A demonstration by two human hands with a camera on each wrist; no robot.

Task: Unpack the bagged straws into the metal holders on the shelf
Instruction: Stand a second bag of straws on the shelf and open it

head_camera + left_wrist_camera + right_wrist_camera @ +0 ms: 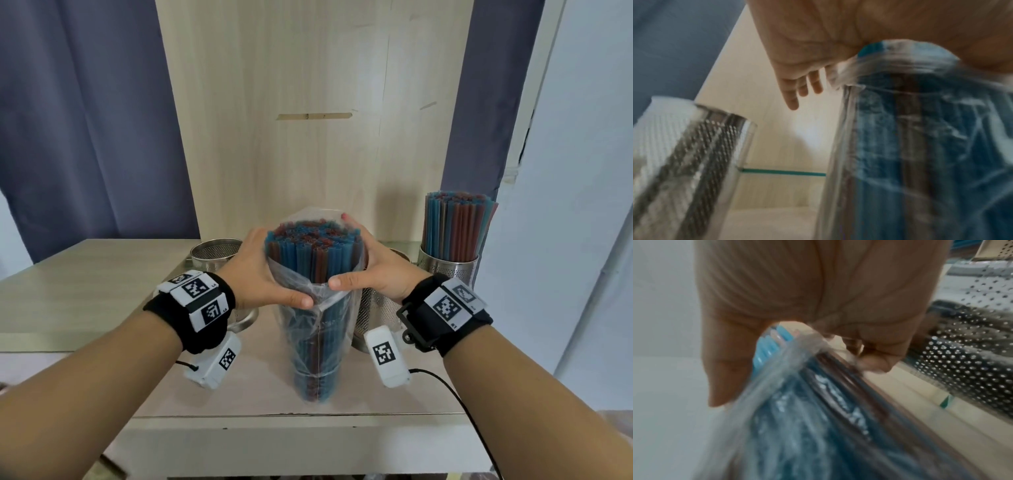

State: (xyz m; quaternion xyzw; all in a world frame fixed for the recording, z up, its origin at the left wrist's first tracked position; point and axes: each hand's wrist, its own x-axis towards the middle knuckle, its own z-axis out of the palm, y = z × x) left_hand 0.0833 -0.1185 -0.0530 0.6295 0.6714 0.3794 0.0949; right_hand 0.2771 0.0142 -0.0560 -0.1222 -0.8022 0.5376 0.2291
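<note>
Tall pale wood-grain back panel point(308, 102) fills the middle of the head view. Horizontal chipped slot point(314, 116) cut in the panel's middle. Grey-blue fabric curtain point(85, 120) hangs left of the panel, a narrower strip of the same cloth point(493, 85) at its right edge. White wall point(589, 171) further right of the panel. Thin black cable point(459, 397) trails below the panel, toward the lower right corner.

Glossy crinkled clear plastic bag point(317, 329); shiny perforated metal holder point(448, 269); matt pale wood shelf point(85, 274).
</note>
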